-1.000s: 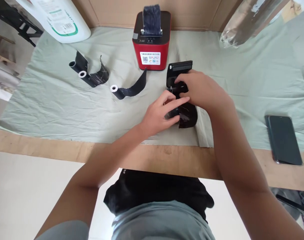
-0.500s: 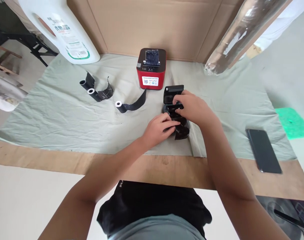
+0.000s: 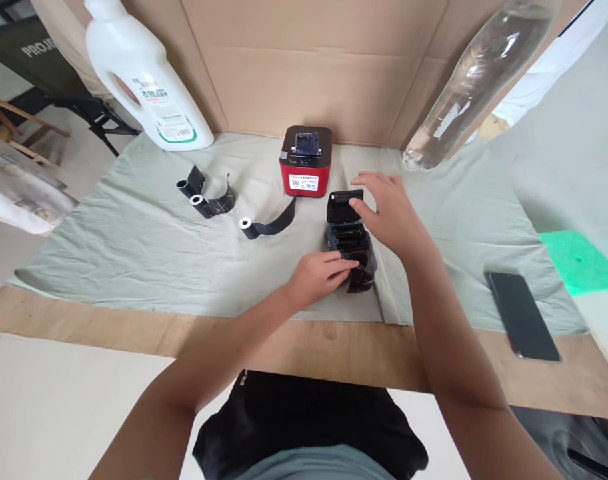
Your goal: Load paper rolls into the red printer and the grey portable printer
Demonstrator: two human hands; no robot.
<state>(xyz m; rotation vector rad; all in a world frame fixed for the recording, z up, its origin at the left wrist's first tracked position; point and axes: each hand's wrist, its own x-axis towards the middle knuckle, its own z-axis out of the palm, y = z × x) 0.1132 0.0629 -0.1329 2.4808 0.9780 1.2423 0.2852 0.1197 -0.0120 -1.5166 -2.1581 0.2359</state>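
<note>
A small dark portable printer [image 3: 370, 244] lies on the cloth with its lid [image 3: 340, 212] flipped up at the far side. Inside its bay a black roll [image 3: 348, 233] shows in part. From the near end a glossy black paper strip [image 3: 363, 279] hangs out, curling toward me. My left hand [image 3: 318, 275] holds this strip at the printer's left edge, its index finger laid across; the fingertips' underside is hidden. Above and right of the lid, my right hand [image 3: 384, 207] is open, thumb and fingers apart, with nothing in it. The thumb overlaps the lid's edge in view; contact is unclear.
A red and black box printer [image 3: 307, 181] stands behind. Several black paper rolls [image 3: 251, 229] lie to the left. At the back are a white detergent bottle [image 3: 169, 110] and a clear water-filled bottle [image 3: 464, 100]. A phone [image 3: 523, 315] and green mat [image 3: 581, 261] are right.
My right hand has come out of the printer's bay and lifted up and away, fingers spreading. My left hand stays at the strip. The whole view has shifted slightly.
</note>
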